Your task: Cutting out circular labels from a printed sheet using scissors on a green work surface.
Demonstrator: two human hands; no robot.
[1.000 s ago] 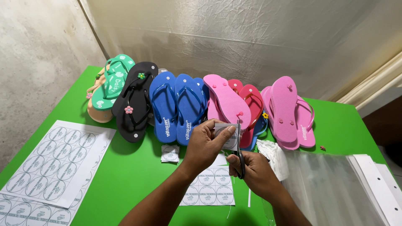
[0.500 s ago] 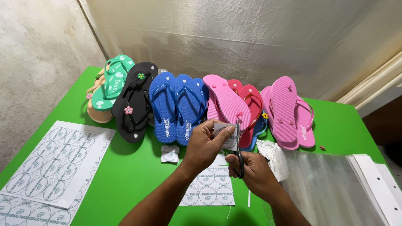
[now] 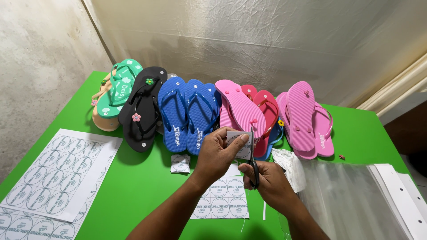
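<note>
My left hand [image 3: 219, 153] pinches a small white paper label [image 3: 240, 144] above the green table [image 3: 142, 186]. My right hand [image 3: 267, 182] grips black-handled scissors [image 3: 253, 155], blades upright against the label's right edge. Under both hands lies a partly cut sheet of round labels [image 3: 222, 200]. A single cut label [image 3: 180, 163] rests on the table left of my left hand.
A row of flip-flops lines the table's back: green [image 3: 118, 86], black [image 3: 142, 106], blue [image 3: 187, 113], pink and red [image 3: 244, 111], pink [image 3: 304, 115]. Full label sheets [image 3: 58, 171] lie at the left. Clear plastic bags [image 3: 347, 200] and white card strips [image 3: 404, 195] lie at the right.
</note>
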